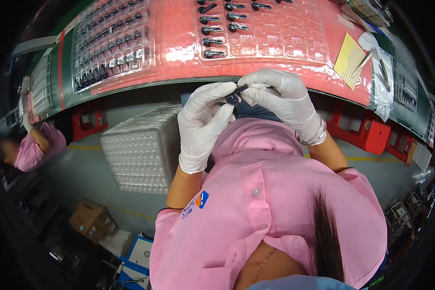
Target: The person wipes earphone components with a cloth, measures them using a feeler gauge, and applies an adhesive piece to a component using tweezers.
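By near edge of table (174, 53), my L hand (201, 121) pinches small dk part (233, 99), fingers nearly closed; R hand (282, 99) curled at its tip, can't tell if gripping.

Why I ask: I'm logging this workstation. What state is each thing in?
Left hand: gloved, fingers closed on the dark part
Right hand: gloved, fingers bent beside it
Dark part: held aloft
Left tray: loaded
Middle tray: partly filled
Clear trays: stacked
Yellow sheet: lying flat
Cardboard box: unclear whether open or closed
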Tool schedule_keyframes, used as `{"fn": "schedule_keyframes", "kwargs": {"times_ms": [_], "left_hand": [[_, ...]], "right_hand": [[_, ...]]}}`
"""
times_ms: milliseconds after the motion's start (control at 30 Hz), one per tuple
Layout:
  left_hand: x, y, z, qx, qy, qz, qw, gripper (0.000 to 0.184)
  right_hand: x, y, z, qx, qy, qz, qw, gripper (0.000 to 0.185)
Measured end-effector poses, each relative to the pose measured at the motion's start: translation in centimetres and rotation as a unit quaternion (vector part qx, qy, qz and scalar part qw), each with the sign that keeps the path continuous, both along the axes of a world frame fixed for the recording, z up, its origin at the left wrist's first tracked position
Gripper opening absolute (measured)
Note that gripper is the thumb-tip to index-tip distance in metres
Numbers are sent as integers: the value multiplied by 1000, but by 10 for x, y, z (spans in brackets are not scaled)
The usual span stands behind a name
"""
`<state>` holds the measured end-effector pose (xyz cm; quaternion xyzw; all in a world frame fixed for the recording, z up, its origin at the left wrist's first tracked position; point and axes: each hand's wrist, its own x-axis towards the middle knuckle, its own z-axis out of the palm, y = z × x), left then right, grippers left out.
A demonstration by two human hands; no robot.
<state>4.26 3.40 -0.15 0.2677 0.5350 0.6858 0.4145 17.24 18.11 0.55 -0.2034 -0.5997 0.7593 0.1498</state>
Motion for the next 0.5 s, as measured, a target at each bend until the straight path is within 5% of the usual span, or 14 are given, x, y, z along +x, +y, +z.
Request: {"fn": "schedule_keyframes", "kwargs": {"times_ms": [133, 300, 433, 500], "left_hand": [[-2, 3, 7, -16, -142, -13, 990, 40], [0, 3, 6, -45, -151, 11, 987, 42], [-1, 2, 13, -76, -32, 16, 996, 36], [-3, 0, 10, -67, 41, 15, 997, 35]], "right_hand": [[1, 0, 1, 98, -14, -13, 995, 20], [0, -1, 1, 212, -34, -40, 976, 20], [-3, -11, 16, 138, -87, -136, 977, 17], [-1, -17, 6, 215, -59, -132, 966, 15]]}}
